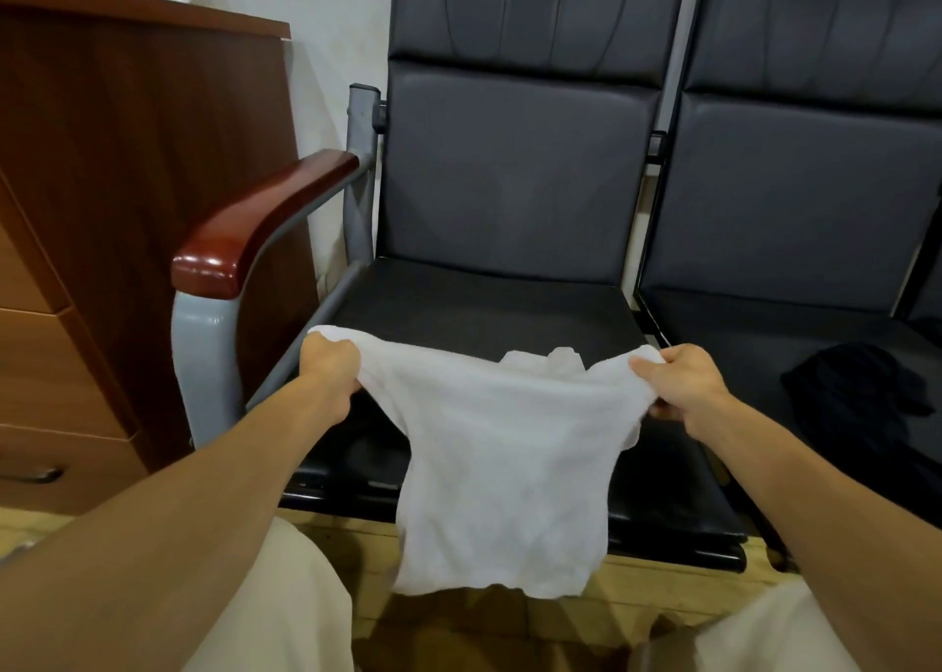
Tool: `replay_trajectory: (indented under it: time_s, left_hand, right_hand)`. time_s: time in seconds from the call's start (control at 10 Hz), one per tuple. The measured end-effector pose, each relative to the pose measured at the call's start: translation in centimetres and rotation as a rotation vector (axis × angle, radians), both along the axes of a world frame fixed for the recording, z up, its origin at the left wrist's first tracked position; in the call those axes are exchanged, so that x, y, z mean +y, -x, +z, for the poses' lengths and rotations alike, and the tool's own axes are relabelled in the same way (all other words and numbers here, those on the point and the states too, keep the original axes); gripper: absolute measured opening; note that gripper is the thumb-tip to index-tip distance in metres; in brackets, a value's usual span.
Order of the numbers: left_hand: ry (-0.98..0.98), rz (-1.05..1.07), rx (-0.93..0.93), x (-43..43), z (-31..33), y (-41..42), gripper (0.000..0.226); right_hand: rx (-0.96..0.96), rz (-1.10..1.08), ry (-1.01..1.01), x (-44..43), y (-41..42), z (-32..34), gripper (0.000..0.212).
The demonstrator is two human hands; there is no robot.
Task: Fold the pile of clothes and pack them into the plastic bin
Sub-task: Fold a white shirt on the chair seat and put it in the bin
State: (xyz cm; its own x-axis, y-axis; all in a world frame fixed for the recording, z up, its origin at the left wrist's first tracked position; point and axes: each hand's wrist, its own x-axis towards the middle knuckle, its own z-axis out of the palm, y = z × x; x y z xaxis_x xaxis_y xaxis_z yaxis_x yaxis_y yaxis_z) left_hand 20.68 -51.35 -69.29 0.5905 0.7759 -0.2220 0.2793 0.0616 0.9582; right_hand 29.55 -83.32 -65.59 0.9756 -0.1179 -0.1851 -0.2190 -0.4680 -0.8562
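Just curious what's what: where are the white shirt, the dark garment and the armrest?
white shirt point(502, 462), head view, middle of its cloth.
dark garment point(856, 393), head view, centre of the heap.
armrest point(265, 217), head view, its wooden top.

Shirt point(504, 467) before the left seat point(484, 309), garment point(861, 396) on the right seat point(764, 335)

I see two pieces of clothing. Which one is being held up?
The white shirt, gripped at its top corners by the left hand and the right hand. The black garment lies crumpled and untouched on the right-hand seat.
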Motion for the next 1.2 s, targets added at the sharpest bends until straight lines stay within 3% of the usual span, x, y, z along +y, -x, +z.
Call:
replay_trajectory:
  time_s: [0.2, 0.3, 0.4, 0.5, 0.6, 0.7, 0.8, 0.9, 1.1, 1.2]
  left_hand:
    - [-0.312, -0.147, 0.283, 0.4, -1.1, 1.4, 0.077]
    - [-0.692, -0.165, 0.307, 0.7, -0.7, 2.4, 0.060]
    - [-0.910, -0.511, 0.211, 0.9, -0.3, 3.3, 0.030]
    - [-0.873, -0.947, 0.264, 1.1, -0.4, 4.1, 0.022]
    - [-0.853, -1.055, 0.293, 2.4, -0.6, 4.4, 0.017]
    - [-0.850, -1.096, 0.330, 3.9, -0.6, 4.4, 0.023]
    - [-0.875, -1.131, 0.378, 5.0, -0.7, 4.3, 0.031]
    - [-0.901, -1.101, 0.379, 5.3, -0.9, 4.0, 0.029]
    - [-0.965, -0.951, 0.293, 4.1, -1.5, 3.2, 0.014]
    - [-0.888, -0.900, 0.243, 3.4, -1.4, 3.0, 0.012]
  right_hand:
    - [0.191, 0.092, -0.063, -0.3, 0.7, -0.1, 0.042]
    - [0.222, 0.150, 0.034, -0.6, 0.8, -0.4, 0.046]
    - [0.180, 0.251, 0.325, -0.6, 1.3, -0.6, 0.045]
    - [0.122, 0.372, 0.654, -0.8, 1.9, -0.8, 0.058]
    - [-0.044, 0.504, 0.856, -0.8, 2.1, -1.0, 0.058]
    - [-0.256, 0.686, 0.885, -0.7, 1.9, -0.7, 0.033]
    - [-0.134, 0.978, 0.930, -1.2, 1.4, -0.8, 0.025]
    - [-0.009, 1.065, 0.941, -1.7, 0.8, -1.2, 0.031]
    - [-0.137, 0.974, 0.863, -1.3, 0.5, -2.5, 0.025]
    - [-0.176, 0.936, 0.914, -0.9, 0.7, -2.9, 0.028]
